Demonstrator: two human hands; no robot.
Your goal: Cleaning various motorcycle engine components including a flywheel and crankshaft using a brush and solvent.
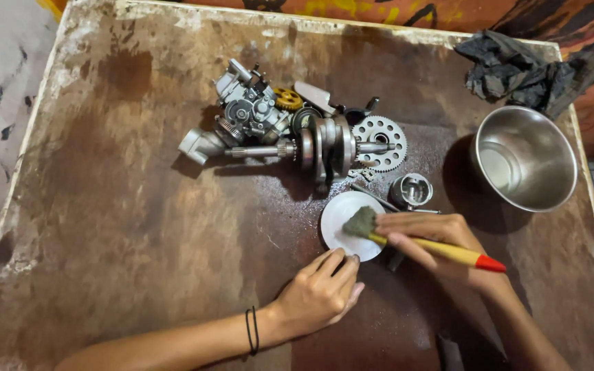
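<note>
Left hand (321, 292), fingers curled, steadies the near edge of a white disc (346, 221) on the worktop (132, 227). Right hand (429, 235) grips a yellow, red-tipped brush (426, 246), its bristles on the disc. Just beyond: a piston (411, 190); farther, crankshaft (324, 145), sprocket (379, 143) and carburettor (250, 110). Right: steel bowl (525, 158); dark rag (527, 69) at the far corner.

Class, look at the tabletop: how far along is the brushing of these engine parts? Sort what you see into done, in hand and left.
Done: nothing is visibly set apart as finished. In hand: the right hand works a yellow-handled brush on a round white part, steadied by the left hand. Seemingly left: the crankshaft, sprocket and piston behind it.
</note>
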